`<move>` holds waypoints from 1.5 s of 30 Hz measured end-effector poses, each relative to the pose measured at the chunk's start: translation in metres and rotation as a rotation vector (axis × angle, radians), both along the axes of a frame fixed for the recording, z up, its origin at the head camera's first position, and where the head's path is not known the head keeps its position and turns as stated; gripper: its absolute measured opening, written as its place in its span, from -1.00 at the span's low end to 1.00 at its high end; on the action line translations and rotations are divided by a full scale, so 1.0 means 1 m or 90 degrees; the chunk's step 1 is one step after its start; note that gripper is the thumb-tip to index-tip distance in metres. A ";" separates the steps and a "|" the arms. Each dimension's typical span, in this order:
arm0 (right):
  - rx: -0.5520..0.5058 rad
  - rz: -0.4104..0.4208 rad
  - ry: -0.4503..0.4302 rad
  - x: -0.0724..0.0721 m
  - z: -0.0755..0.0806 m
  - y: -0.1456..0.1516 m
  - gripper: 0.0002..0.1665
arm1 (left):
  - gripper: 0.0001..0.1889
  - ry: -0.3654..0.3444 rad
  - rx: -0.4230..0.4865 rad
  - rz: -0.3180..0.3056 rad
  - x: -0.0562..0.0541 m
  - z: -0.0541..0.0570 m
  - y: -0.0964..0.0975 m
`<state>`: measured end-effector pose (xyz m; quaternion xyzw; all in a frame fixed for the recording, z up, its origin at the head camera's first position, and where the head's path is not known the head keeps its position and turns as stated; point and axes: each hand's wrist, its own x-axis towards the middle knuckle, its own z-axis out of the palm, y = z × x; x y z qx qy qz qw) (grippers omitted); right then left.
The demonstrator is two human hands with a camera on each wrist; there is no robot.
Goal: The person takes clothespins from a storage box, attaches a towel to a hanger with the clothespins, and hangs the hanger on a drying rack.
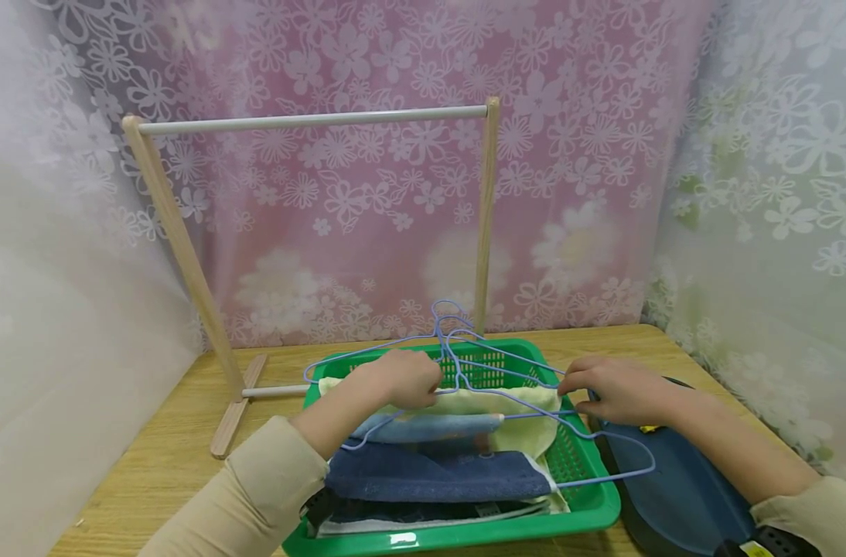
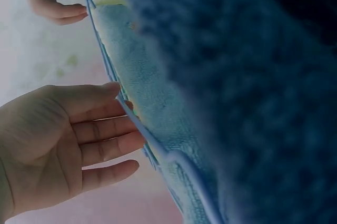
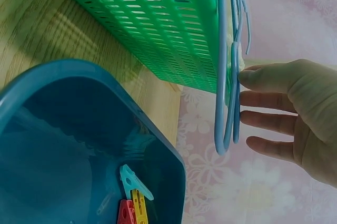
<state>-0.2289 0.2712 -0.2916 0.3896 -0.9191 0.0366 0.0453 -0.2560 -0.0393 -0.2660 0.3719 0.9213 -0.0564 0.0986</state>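
Several light blue wire hangers (image 1: pixel 590 435) lie over a green basket (image 1: pixel 479 530), hooks toward the back. A navy towel (image 1: pixel 437 472) hangs on the front one; behind it are a light blue towel (image 1: pixel 430 427) and a pale yellow towel (image 1: pixel 527 433). My left hand (image 1: pixel 405 377) pinches hanger wire beside the light blue towel, thumb in front and fingers behind in the left wrist view. At the basket's right side, my right hand (image 1: pixel 621 391) pinches the hanger ends (image 3: pixel 235 92) between thumb and fingertips.
A wooden rack with a white top bar (image 1: pixel 312 121) stands behind the basket at the left. To the right sits a dark blue basin (image 1: pixel 680 480), holding a turquoise clothespin (image 3: pixel 134 182), a yellow clothespin (image 3: pixel 139 205) and a red clothespin (image 3: pixel 126 212). Floral curtains surround the wooden table (image 1: pixel 144 464).
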 end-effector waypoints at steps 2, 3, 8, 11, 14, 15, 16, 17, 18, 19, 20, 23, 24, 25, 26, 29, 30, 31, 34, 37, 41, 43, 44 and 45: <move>0.001 0.001 -0.002 0.000 0.000 0.000 -0.72 | -0.53 0.002 -0.006 0.005 0.000 -0.001 -0.001; 0.000 0.002 -0.002 0.000 0.000 0.000 -0.72 | -0.53 0.003 -0.009 0.006 0.000 -0.002 -0.001; -0.005 0.009 -0.007 0.000 0.000 0.000 -0.72 | -0.56 0.005 -0.024 0.011 0.000 -0.005 -0.001; -0.007 0.012 -0.011 -0.002 -0.002 0.000 -0.72 | -0.59 0.007 -0.027 0.012 0.000 -0.006 -0.002; -0.011 0.014 -0.016 -0.002 -0.003 0.001 -0.72 | -0.61 0.008 -0.025 0.011 0.000 -0.007 -0.003; -0.012 0.014 -0.017 -0.002 -0.003 0.001 -0.72 | -0.62 0.007 -0.023 0.012 0.000 -0.006 -0.004; -0.013 0.014 -0.018 -0.002 -0.003 0.001 -0.72 | -0.62 0.006 -0.022 0.012 0.000 -0.006 -0.005; -0.013 0.013 -0.019 -0.002 -0.003 0.002 -0.72 | -0.63 0.004 -0.020 0.015 -0.001 -0.006 -0.005; -0.014 0.012 -0.021 -0.002 -0.003 0.002 -0.72 | -0.64 0.004 -0.020 0.017 -0.001 -0.005 -0.006; -0.015 0.012 -0.022 -0.002 -0.003 0.002 -0.72 | -0.66 0.004 -0.020 0.020 -0.002 -0.004 -0.007; -0.015 0.011 -0.023 -0.002 -0.003 0.002 -0.72 | -0.70 0.004 -0.019 0.022 -0.002 -0.004 -0.008; -0.017 0.010 -0.026 -0.002 -0.002 0.003 -0.72 | -0.84 0.012 -0.018 0.030 -0.002 0.000 -0.011; -0.018 0.010 -0.026 -0.002 -0.002 0.003 -0.71 | -0.86 0.015 -0.018 0.031 -0.002 0.001 -0.011; -0.019 0.009 -0.027 -0.002 -0.002 0.003 -0.71 | -0.86 0.016 -0.014 0.035 -0.002 0.002 -0.012; -0.018 0.009 -0.028 -0.002 -0.002 0.003 -0.71 | -0.85 0.016 -0.010 0.039 -0.001 0.003 -0.013; -0.018 0.006 -0.027 -0.002 -0.001 0.004 -0.71 | -0.86 0.019 0.004 0.048 -0.001 0.004 -0.015; -0.018 0.005 -0.027 -0.002 -0.001 0.004 -0.71 | -0.86 0.019 0.009 0.051 0.000 0.004 -0.016; -0.019 0.005 -0.026 -0.002 -0.001 0.004 -0.71 | -0.87 0.020 0.014 0.054 0.000 0.005 -0.017; -0.021 0.004 -0.025 -0.001 -0.002 0.004 -0.71 | -0.85 0.011 0.018 0.054 0.000 0.004 -0.019; -0.022 0.003 -0.026 -0.001 -0.003 0.004 -0.71 | -0.82 -0.009 0.024 0.058 0.000 0.003 -0.021; -0.021 0.002 -0.022 -0.001 -0.002 0.003 -0.71 | -0.81 -0.024 0.034 0.060 -0.002 0.000 -0.024; -0.021 0.003 -0.020 0.000 -0.002 0.003 -0.71 | -0.82 -0.024 0.034 0.058 -0.003 -0.001 -0.025; -0.020 0.003 -0.019 0.000 -0.002 0.002 -0.71 | -0.83 -0.025 0.033 0.058 -0.003 -0.002 -0.026; -0.019 0.003 -0.019 0.000 -0.001 0.002 -0.72 | -0.85 -0.025 0.032 0.057 -0.004 -0.002 -0.027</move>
